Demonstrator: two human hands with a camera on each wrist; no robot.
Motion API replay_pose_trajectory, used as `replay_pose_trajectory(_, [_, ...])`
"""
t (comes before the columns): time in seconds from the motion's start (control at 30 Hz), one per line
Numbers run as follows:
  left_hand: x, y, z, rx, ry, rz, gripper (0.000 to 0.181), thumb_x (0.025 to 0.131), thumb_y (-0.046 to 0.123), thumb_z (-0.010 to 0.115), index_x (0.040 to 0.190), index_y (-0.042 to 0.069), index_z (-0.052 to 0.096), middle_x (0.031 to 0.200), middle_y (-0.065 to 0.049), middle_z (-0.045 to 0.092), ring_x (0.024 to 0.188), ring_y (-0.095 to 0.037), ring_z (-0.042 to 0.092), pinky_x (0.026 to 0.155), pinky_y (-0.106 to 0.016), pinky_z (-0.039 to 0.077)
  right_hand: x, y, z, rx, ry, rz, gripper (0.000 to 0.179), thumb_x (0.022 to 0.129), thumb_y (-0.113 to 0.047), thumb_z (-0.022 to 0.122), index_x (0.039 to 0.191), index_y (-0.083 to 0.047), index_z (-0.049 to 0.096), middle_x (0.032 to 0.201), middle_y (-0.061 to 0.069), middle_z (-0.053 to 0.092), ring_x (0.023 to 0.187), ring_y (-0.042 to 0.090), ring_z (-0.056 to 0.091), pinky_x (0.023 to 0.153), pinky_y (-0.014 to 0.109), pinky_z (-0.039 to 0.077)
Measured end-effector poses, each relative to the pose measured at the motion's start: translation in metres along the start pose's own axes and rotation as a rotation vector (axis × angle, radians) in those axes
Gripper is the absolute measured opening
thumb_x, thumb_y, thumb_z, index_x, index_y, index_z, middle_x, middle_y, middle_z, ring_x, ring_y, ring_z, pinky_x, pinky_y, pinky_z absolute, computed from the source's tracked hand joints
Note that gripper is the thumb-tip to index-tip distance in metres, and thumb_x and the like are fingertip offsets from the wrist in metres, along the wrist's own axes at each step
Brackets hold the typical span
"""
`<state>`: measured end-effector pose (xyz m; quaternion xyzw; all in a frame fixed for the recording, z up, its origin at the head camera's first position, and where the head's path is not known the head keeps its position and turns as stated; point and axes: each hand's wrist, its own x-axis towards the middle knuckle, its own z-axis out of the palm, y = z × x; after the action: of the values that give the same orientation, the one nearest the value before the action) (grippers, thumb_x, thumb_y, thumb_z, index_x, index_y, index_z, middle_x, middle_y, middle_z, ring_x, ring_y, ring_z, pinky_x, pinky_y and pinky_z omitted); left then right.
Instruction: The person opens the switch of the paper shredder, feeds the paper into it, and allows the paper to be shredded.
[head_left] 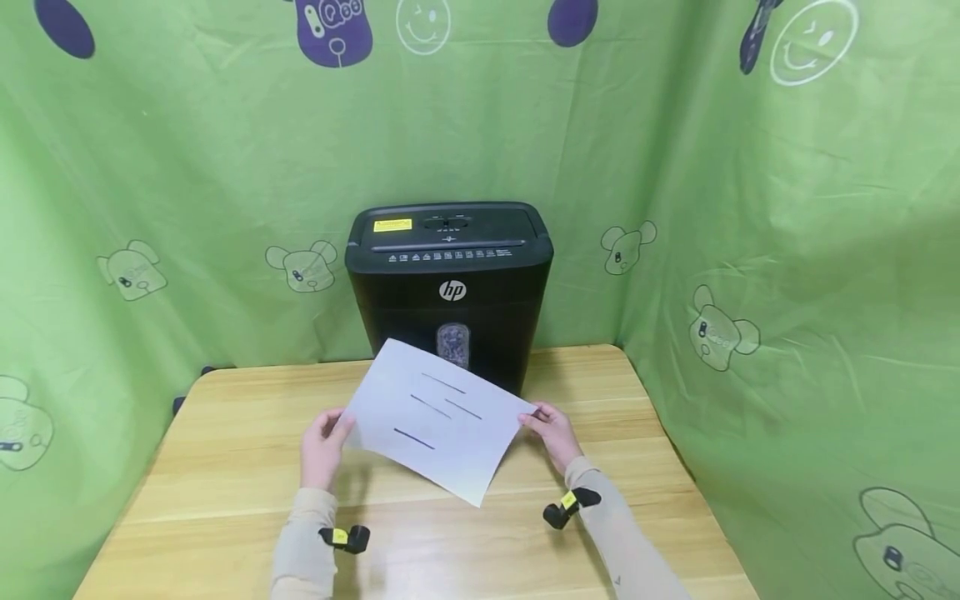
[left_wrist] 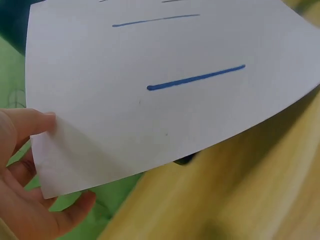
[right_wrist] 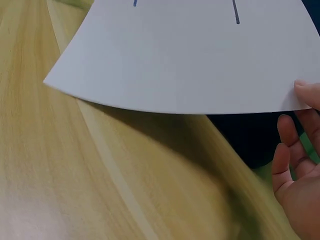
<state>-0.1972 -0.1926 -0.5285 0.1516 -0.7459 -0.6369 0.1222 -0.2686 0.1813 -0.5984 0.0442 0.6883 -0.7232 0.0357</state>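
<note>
Pinching its edges, the left hand [head_left: 322, 448] and right hand [head_left: 556, 435] hold paper [head_left: 441, 429] between them.

From the raised paper sheet [head_left: 450, 417], the shredder [head_left: 495, 308] bars 12 o'clock, the curtain [head_left: 480, 125] behind it. The left hand [head_left: 324, 450] blocks 9, the right hand [head_left: 553, 432] 3. There is passing room over the surface [head_left: 435, 554] at 6, between sleeves [head_left: 300, 562] at 8 and 4, and beneath the sheet's near edge.
</note>
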Motion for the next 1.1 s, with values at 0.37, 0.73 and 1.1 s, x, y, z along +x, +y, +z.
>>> replay_pose_trajectory(0.37, [0.003, 0.04, -0.006, 0.001, 0.042, 0.168, 0.024, 0.092, 0.015, 0.066, 0.11, -0.002, 0.066, 0.096, 0.01, 0.065, 0.09, 0.007, 0.058, 0.083, -0.007, 0.045, -0.001, -0.017, -0.004, 0.005, -0.039, -0.069, 0.042, 0.085, -0.003, 0.071, 0.122, 0.007, 0.053, 0.107, 0.008, 0.066, 0.092, 0.006, 0.062, 0.085, 0.024, 0.053])
replay_pose_trajectory(0.73, [-0.004, 0.072, -0.01, 0.049, 0.047, 0.284, 0.018, 0.09, 0.013, 0.069, 0.105, 0.004, 0.071, 0.105, -0.005, 0.07, 0.09, 0.002, 0.058, 0.08, -0.013, 0.046, 0.0, -0.048, -0.006, -0.14, 0.009, -0.301, 0.049, 0.083, -0.01, 0.075, 0.126, 0.001, 0.055, 0.126, 0.016, 0.06, 0.12, 0.032, 0.054, 0.097, 0.025, 0.049])
replay_pose_trajectory(1.1, [-0.013, 0.106, -0.004, 0.109, -0.02, 0.428, 0.016, 0.091, 0.017, 0.068, 0.104, 0.007, 0.072, 0.107, -0.01, 0.072, 0.094, 0.008, 0.057, 0.087, -0.01, 0.043, -0.015, -0.095, 0.021, -0.239, -0.075, -0.502, 0.048, 0.082, -0.005, 0.076, 0.126, 0.001, 0.057, 0.131, 0.02, 0.059, 0.122, 0.032, 0.054, 0.106, 0.053, 0.041])
